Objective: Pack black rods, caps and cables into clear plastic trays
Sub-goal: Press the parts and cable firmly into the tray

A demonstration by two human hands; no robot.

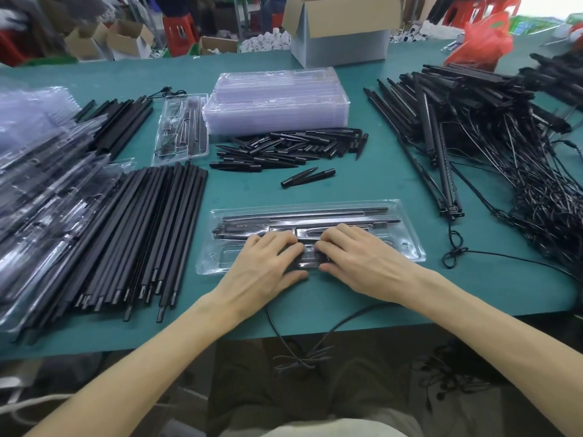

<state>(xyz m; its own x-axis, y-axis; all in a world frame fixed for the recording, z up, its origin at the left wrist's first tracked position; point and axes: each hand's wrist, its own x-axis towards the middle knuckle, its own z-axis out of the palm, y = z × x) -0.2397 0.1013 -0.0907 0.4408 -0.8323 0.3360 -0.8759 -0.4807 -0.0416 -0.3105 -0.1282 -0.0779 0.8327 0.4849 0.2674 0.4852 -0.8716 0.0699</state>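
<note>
The left hand [271, 258] and right hand [355, 257] lie side by side, fingers nearly flat and fingertips almost meeting, pressing a black part into the middle slot of the clear plastic tray [410, 234] at the desk's [362, 190] near edge. A cable [273, 323] trails off that edge between the forearms. The tray looks thin, light and springy, best held by its rim; the cable is limp and likely to tangle. Stiff loose black rods [151, 234] lie left, caps [284, 149] beyond
</note>
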